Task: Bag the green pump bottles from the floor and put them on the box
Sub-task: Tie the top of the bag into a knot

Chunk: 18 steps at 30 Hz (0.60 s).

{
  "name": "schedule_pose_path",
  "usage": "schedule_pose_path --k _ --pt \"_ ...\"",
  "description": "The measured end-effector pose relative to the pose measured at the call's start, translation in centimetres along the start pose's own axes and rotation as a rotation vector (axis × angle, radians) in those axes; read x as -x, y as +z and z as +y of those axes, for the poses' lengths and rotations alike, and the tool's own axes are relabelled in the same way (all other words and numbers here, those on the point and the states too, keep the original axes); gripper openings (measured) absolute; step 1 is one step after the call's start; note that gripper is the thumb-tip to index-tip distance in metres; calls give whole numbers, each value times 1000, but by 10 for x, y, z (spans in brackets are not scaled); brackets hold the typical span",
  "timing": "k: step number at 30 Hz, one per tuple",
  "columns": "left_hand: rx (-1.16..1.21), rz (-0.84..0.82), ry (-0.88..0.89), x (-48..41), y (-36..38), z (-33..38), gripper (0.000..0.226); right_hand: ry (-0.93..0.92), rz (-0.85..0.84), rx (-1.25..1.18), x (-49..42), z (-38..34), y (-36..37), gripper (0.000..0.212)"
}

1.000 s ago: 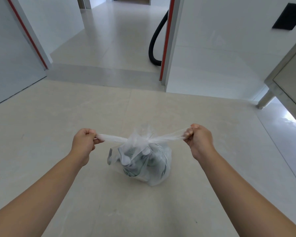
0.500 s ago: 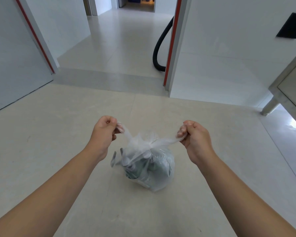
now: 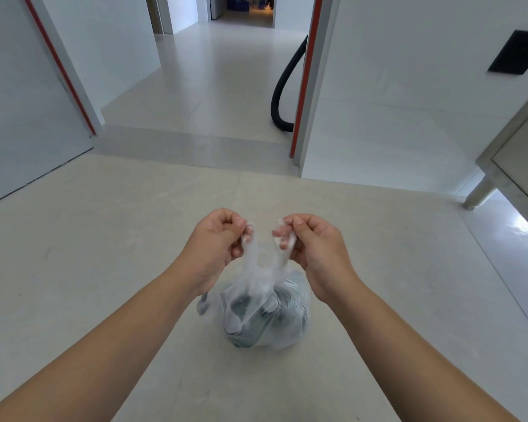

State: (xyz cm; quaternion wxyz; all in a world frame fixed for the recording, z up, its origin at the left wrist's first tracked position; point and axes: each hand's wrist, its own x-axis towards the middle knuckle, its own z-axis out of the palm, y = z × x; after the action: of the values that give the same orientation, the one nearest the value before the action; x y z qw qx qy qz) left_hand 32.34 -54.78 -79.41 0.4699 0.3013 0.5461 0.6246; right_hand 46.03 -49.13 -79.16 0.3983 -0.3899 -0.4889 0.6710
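Note:
A clear plastic bag (image 3: 265, 318) sits on the pale tiled floor in front of me, knotted at the top. Dark green pump bottles (image 3: 256, 322) show blurred through its plastic. Two twisted ends of the bag rise from the knot. My left hand (image 3: 217, 242) pinches the left end and my right hand (image 3: 311, 245) pinches the right end, both just above the bag and close together. No box is in view.
A black hose (image 3: 282, 95) curves down by a red-edged door frame (image 3: 305, 77) ahead. A metal cabinet on a leg (image 3: 479, 193) stands at the right. A low step (image 3: 189, 141) crosses the floor toward a corridor.
My hands had the bag's ends stretched wide apart; they have since come together and risen above the knot, so the ends now stand upright. The view has tilted up slightly.

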Motion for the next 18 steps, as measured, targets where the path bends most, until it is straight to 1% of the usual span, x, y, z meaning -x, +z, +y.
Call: schedule_pose_path --k 6,11,14,18 --pt "-6 -43 77 8 12 3 18 2 -50 60 7 -2 5 20" --pt "-63 -23 130 12 17 3 16 -2 -87 53 8 -6 1 10" --pt "-87 -11 148 11 16 2 15 11 -115 29 8 -7 -1 16" --pt "-92 -13 145 12 17 0 16 -5 -147 78 9 -8 -3 21"
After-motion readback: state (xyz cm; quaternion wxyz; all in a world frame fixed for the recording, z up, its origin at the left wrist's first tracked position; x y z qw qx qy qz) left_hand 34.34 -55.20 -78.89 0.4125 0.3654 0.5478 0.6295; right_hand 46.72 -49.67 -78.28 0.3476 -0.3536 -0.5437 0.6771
